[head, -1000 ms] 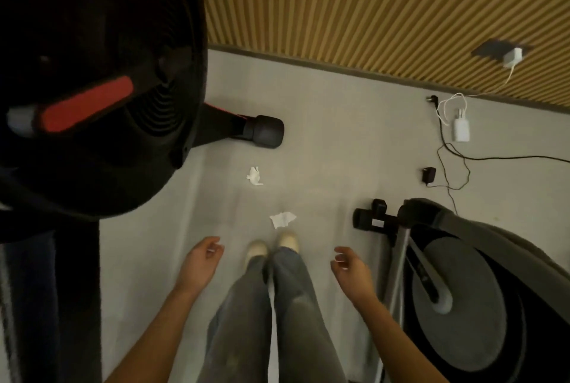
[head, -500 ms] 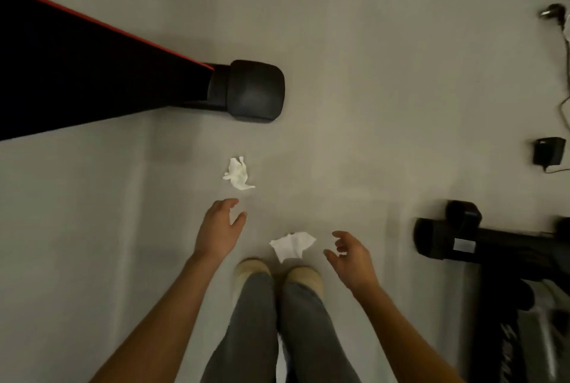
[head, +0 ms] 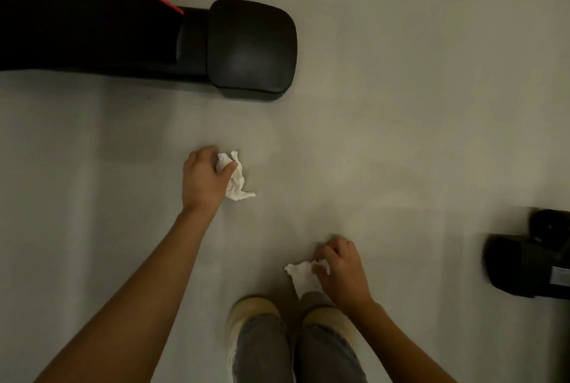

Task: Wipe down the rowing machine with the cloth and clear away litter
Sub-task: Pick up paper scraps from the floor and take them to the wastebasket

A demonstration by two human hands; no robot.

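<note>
Head view, looking straight down. Pale grey floor point(head: 401, 136) filled most of the frame. Rowing machine point(head: 77, 28) lay across the upper left, black with a thin red edge, and ended in a rounded black end cap point(head: 251, 46) on the floor. Base of a second machine point(head: 524, 268) cut in at the right edge. No cloth showed.

Left hand point(head: 203, 179), centre-left of frame, was down on the floor. Its fingers were curled and the thumb lay across the upper tissue wad point(head: 236, 185), gripping it. Right hand point(head: 342, 271), lower centre-right, pinched one edge of the lower tissue wad point(head: 300, 274) with bent fingers. That wad lay just above the shoes point(head: 249, 311), at the bottom of the frame.

Handling, as judged: both wads were crumpled white paper, nearly weightless, soft and easily squashed. They were not slippery but could tear if dragged by a corner. Better to gather the bulk into the palm than lift by a loose tail. A tail stuck out lower right of the upper wad. The rower itself looked untouched.
</note>
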